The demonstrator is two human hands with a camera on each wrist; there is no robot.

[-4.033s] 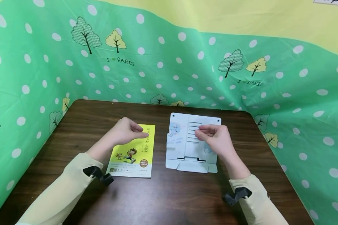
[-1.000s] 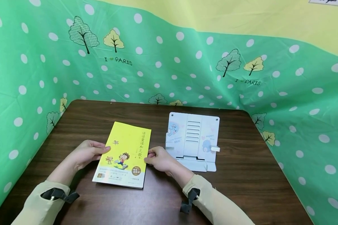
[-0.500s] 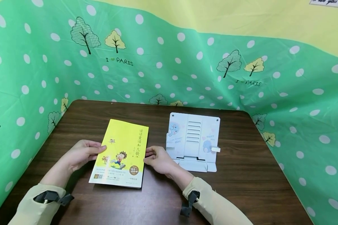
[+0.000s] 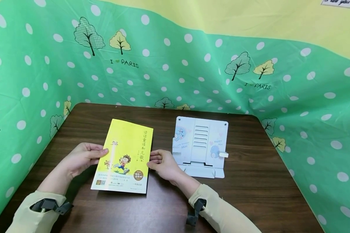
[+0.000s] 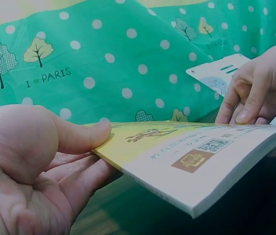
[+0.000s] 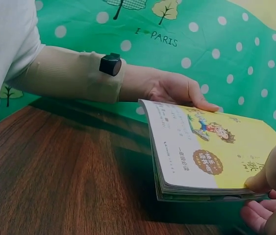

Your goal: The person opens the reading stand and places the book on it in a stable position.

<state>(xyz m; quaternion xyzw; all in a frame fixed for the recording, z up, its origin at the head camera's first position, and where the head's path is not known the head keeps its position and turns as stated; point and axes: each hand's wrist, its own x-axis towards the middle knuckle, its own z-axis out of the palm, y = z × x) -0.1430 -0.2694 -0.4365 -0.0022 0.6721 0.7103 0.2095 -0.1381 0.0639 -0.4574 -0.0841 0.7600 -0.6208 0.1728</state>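
A thin yellow paperback book [image 4: 128, 139] with a cartoon child on its cover is held above the table, slightly tilted. My left hand [image 4: 83, 159] pinches its left edge, thumb on the cover and fingers underneath, as the left wrist view shows. At the opposite edge my right hand [image 4: 164, 165] grips the spine side, thumb on top; in the right wrist view the fingers [image 6: 258, 215] curl below the book. Just right of that hand stands a white book stand [image 4: 200, 142] with slots, cartoon prints and a small white clip [image 4: 223, 155].
The dark wood table [image 4: 250, 194] carries the stand right of centre. A green and yellow dotted curtain [image 4: 169, 58] hangs behind and along both sides. Black wrist camera mounts [image 4: 196, 210] sit on both sleeves.
Both hands came to the book's sides and took hold of it; the right hand left the stand, whose clip now shows. The book has risen off the table and shifted slightly left, tilting.
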